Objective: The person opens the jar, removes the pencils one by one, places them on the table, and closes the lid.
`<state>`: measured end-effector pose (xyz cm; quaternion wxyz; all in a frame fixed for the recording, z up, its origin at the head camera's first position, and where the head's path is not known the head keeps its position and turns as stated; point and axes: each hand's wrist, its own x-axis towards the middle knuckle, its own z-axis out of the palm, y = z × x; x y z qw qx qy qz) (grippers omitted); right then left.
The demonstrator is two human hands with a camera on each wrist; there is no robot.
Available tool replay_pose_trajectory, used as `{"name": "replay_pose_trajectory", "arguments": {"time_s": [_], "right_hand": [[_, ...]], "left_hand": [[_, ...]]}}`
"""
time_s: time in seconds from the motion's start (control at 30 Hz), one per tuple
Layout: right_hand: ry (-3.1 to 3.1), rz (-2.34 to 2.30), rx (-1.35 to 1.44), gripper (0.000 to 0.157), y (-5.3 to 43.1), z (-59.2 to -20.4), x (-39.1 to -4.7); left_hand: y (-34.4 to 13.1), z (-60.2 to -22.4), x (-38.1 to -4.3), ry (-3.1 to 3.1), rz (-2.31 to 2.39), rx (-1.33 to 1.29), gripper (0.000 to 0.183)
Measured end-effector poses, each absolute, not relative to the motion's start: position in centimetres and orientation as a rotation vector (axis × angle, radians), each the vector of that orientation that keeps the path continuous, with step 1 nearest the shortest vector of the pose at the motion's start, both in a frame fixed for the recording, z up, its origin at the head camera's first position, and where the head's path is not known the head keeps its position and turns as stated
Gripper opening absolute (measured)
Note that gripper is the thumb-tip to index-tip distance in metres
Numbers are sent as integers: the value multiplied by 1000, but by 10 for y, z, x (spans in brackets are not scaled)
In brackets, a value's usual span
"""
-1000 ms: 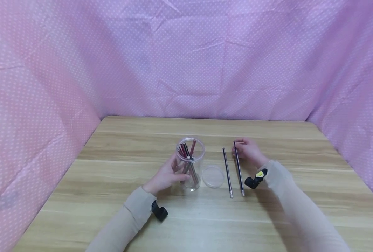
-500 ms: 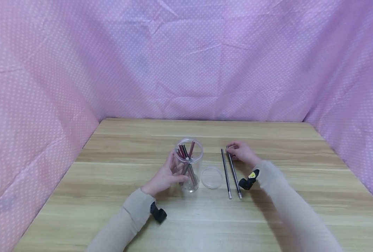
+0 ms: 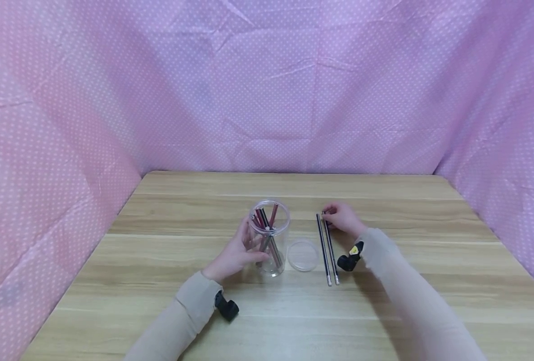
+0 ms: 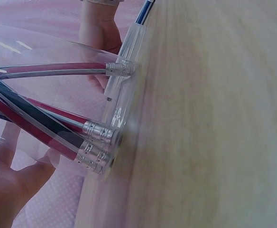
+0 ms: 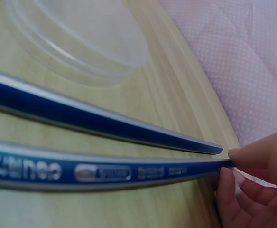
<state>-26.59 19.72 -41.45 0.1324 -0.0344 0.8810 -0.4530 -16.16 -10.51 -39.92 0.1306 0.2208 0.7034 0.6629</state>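
Observation:
My left hand (image 3: 235, 254) grips a clear plastic jar (image 3: 281, 240) from its left side, fingers curled round the wall. Inside the jar stand several red and dark pencils (image 4: 43, 107), leaning, with their metal eraser ends down at the base. To the right, my right hand (image 3: 342, 217) pinches the far tip of a dark blue and silver pencil (image 5: 96, 172) between thumb and finger. A second blue pencil (image 5: 100, 117) lies just left of it, nearly parallel. Both have their eraser ends toward me.
A round clear lid (image 3: 304, 254) lies on the wooden table (image 3: 194, 195), between the jar and the two pencils. Pink dotted cloth (image 3: 267, 100) hangs behind the table and at both sides.
My right hand has moved left with the pencil, bringing it close beside the other one. The left hand keeps its grip on the jar.

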Motion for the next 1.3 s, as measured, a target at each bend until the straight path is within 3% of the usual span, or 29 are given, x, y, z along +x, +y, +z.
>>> {"name": "replay_pose_trajectory", "arguments": {"time_s": [0.87,1.3], "right_hand": [[2840,-985,-281,18,186,-414,-266],[2690,-1066,-164,24,194,-408,-266]], "left_hand": [[-105,-401,-161,2048,1928,610,94],[-102,-401,-160,2045,1945,606,97]]}}
